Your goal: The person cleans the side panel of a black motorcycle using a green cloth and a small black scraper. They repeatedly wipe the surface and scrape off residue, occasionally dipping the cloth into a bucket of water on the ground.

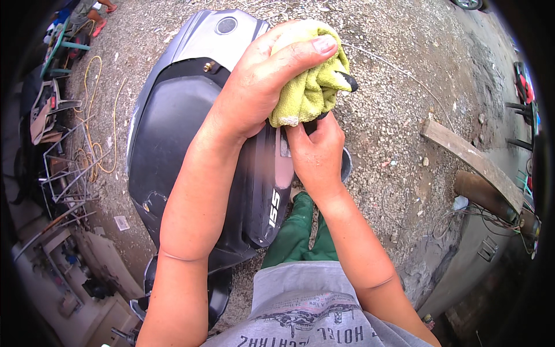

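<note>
Wiping step: your left hand (260,81) clamps yellow cloth (309,87) round black part (348,82); right hand (317,151) pinches part's lower end. Next: likely turn part inside cloth.

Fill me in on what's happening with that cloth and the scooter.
A person stands over a dark scooter parked on gravel. Their left hand is wrapped around a yellow-green cloth, bunched over a black part whose tip pokes out of the cloth. The right hand grips just below the cloth, apparently holding the same black part. A wooden plank lies on the gravel to the right, and a yellow cord trails on the left.
</note>
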Motion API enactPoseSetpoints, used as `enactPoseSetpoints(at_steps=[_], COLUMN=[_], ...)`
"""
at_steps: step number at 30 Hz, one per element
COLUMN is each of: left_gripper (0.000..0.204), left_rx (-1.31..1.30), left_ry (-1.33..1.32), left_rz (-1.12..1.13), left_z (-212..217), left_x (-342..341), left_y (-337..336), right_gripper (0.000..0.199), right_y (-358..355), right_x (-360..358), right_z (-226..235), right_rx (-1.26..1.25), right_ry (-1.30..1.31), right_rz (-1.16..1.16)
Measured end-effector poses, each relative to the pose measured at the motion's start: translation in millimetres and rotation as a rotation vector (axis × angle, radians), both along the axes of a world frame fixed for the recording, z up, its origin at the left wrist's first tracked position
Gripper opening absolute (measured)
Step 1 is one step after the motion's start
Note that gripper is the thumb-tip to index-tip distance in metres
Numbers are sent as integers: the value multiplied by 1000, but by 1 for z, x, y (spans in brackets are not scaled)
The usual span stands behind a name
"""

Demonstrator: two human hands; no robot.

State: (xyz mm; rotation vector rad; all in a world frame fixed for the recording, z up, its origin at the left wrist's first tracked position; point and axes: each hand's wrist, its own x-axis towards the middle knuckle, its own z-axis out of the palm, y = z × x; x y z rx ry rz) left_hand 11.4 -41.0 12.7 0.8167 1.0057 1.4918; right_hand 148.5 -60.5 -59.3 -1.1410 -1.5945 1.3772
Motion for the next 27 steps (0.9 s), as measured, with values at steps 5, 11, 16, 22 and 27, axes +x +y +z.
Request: enactPoseSetpoints(at_steps=[5,11,16,22,27], left_gripper=[25,26,26,29,33], left_rx=[-6,10,22,5,-53], left_ry=[-23,-23,-26,8,-40], left_rz=[-85,-19,-32,-19,-116], left_z=[2,1,0,-3,2], left_x=[-6,-1,-2,-7,-8], left_y=[-2,-1,0,-3,-2], right_gripper=[22,21,21,20,25], right_y=[-8,-17,7,-22,12], right_x=[4,14,-4,19,8], right_z=[5,-3,-9,-3,-12], right_rx=[103,36,-22,-71,-111], right_ry=[-7,-92,138,-128,42], right_rz=[48,55,11,105,104])
